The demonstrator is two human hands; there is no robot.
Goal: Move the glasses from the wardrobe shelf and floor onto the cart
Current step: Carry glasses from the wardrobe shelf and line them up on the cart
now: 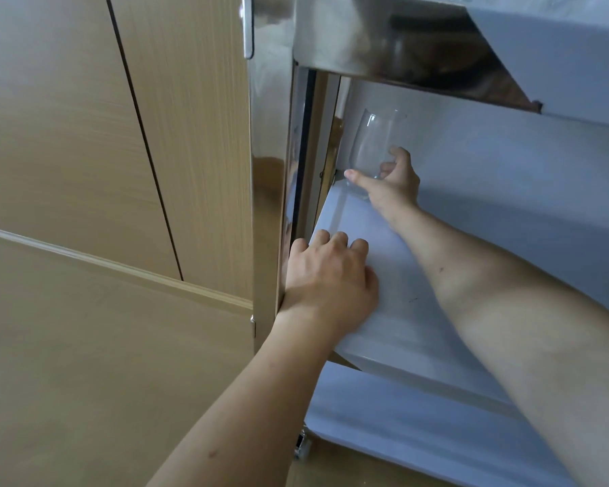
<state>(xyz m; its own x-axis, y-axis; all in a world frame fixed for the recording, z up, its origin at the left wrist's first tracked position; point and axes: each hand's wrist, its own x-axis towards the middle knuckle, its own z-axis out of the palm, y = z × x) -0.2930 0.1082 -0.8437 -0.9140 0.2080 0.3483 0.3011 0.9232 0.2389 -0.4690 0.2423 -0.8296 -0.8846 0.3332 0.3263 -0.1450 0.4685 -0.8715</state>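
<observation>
A clear glass (373, 149) was gripped near its base by the right hand (394, 186), at one o'clock on the cart's middle shelf (394, 275). The left hand (327, 275) was rested, fingers relaxed, on the shelf's nine o'clock edge.

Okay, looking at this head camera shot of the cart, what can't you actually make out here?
Head view only:
- Left hand's fingertips: curled over the middle shelf's edge, out of sight.
- Glass base: covered by the right hand, so resting or lifted is unclear.
- Top shelf contents: only dim reflections.
- Cart wheel: mostly hidden under the bottom shelf.
</observation>
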